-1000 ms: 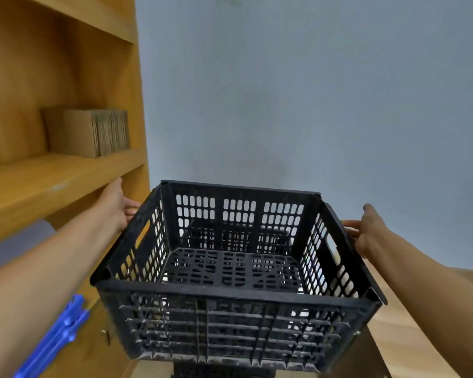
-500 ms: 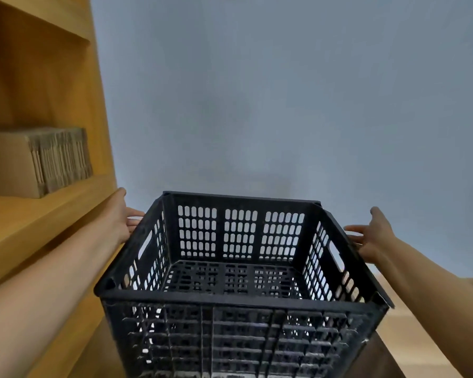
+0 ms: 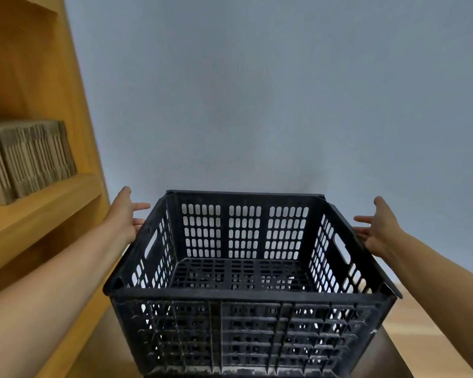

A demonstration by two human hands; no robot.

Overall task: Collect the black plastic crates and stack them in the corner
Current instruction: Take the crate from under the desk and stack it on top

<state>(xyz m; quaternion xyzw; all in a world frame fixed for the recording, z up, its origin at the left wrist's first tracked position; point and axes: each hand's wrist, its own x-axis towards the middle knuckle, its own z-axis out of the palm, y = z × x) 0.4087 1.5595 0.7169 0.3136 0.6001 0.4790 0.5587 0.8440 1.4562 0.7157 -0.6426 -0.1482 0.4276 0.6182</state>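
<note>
The left hand (image 3: 124,214) is spread, fingers fanned out just beside the left wall of the black crate (image 3: 246,279), and the right hand (image 3: 377,227) mirrors it on the other side, palm turned inward and fingers splayed; neither hand grips anything, and whether the fingertips brush the rim cannot be told. The crate sits upright and level between the forearms, close to the viewer, and a dark edge under its base suggests it rests on another crate, though too little shows to be sure. It looks stiff and fairly light (mostly holes, with thin ribbed walls), dusty along the lower ribs, so likely not slippery and hardly fragile. The sensible places to take hold are the long handle slot (image 3: 150,242) in the left wall and its twin on the right, or under the projecting top rim. On the left a wooden shelf unit (image 3: 74,110) rises just beside the crate, leaving little room there for an elbow; a bundle of flattened cardboard (image 3: 30,156) lies on one shelf. Behind the crate stands a plain grey wall (image 3: 257,91), so the crate seems tucked into the corner. The open room is to the right, over the wooden floor (image 3: 421,320).
</note>
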